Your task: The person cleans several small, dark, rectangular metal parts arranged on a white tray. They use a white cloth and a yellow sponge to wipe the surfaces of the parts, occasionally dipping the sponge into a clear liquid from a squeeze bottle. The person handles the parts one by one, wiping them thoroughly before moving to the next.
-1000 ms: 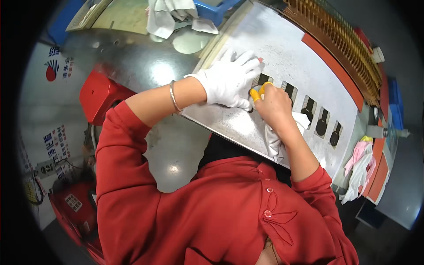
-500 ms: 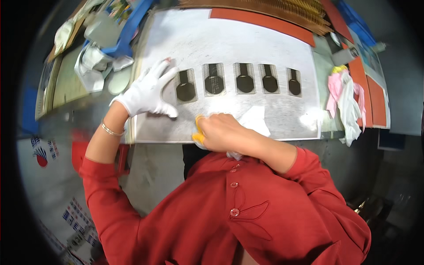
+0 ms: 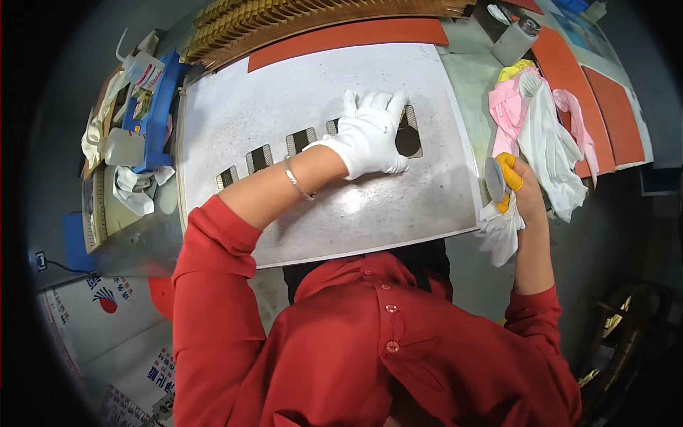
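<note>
My left hand [image 3: 370,135], in a white glove, lies over the right part of a row of small flat rectangular pieces. Its fingers are spread, with the fingertips and thumb around the left side of the rightmost piece [image 3: 408,136], which bears a black round shape with a neck. Partly covered by my left hand and forearm are more such pieces [image 3: 300,139]. Beyond the sheet's right edge, my right hand [image 3: 523,188], with yellow finger covers, is closed on a round grey disc [image 3: 495,179] and a crumpled white cloth [image 3: 502,231].
The pieces lie on a large white sheet [image 3: 235,92]. Pink and white cloths [image 3: 544,135] hang at the right, below a bottle with a metal top [image 3: 516,43]. A blue tray [image 3: 162,114] stands left. Slotted brown racks [image 3: 284,21] line the back.
My left hand has moved right, from the row's left end to its rightmost piece. My right hand has gone from the sheet's front edge to beyond its right side. The view has shifted.
</note>
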Demonstrator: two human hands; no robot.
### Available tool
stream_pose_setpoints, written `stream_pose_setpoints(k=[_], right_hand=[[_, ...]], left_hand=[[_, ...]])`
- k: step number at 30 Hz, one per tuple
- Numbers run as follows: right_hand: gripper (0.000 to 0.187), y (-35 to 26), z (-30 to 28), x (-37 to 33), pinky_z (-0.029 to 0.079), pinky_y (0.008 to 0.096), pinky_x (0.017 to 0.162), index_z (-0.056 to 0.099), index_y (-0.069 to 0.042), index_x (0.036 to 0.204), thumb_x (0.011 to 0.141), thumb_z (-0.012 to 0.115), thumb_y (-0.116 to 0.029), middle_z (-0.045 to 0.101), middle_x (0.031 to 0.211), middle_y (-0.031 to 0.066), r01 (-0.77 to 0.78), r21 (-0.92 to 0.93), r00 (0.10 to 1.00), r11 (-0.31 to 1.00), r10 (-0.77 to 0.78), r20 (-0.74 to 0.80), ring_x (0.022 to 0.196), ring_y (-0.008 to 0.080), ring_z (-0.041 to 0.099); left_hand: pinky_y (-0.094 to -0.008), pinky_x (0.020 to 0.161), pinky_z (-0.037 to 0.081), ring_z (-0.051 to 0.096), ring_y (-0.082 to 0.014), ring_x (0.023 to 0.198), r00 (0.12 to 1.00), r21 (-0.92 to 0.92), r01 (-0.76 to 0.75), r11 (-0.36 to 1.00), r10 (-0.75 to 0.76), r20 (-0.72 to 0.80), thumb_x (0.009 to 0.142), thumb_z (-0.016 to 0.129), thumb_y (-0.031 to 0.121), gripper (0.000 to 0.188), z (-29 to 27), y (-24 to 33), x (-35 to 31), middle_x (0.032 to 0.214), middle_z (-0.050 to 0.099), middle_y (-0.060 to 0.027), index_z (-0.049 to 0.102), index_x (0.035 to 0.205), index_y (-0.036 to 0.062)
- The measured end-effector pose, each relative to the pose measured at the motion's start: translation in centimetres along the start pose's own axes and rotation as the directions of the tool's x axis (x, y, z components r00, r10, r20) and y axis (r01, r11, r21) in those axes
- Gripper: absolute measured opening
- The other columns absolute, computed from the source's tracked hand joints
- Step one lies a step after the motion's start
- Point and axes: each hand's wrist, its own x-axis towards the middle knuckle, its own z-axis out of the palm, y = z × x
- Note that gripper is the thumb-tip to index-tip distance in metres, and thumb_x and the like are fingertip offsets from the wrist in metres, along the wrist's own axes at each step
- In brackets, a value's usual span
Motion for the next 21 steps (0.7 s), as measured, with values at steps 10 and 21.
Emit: stream_pose_setpoints(k=[10, 21], right_hand=[[0.008, 1.5, -1.0, -0.1, 0.037, 0.0184, 0.041, 0.052, -0.005, 0.084, 0.083, 0.051, -0.013, 0.046, 0.065, -0.0037, -0.007, 0.011, 0.999, 1.0, 0.008, -0.038, 0.052, 0.0041, 0.043], [0.013, 2.2, -1.4, -0.1, 0.037, 0.0166, 0.042, 0.052, -0.005, 0.091, 0.085, 0.053, -0.017, 0.05, 0.069, -0.0046, 0.06, 0.01, 0.998, 0.998, -0.06, 0.025, 0.053, 0.003, 0.046]], left_hand=[[-0.0436, 0.083, 0.039, 0.05, -0.0302, 0.094, 0.952, 0.35, -0.302, 0.887, 0.3, 0.061, 0.063, 0.064, 0.025, 0.044, -1.5, 3.5, 0.2, 0.111, 0.044, -0.0209, 0.051, 0.101, 0.0047], [-0.0418, 0.097, 0.033, 0.041, -0.0385, 0.112, 0.873, -0.197, -0.297, 0.934, 0.182, -0.453, 0.056, 0.075, 0.027, 0.075, 2.1, 1.8, -1.2, 0.118, 0.043, -0.0216, 0.04, 0.118, 0.0027]])
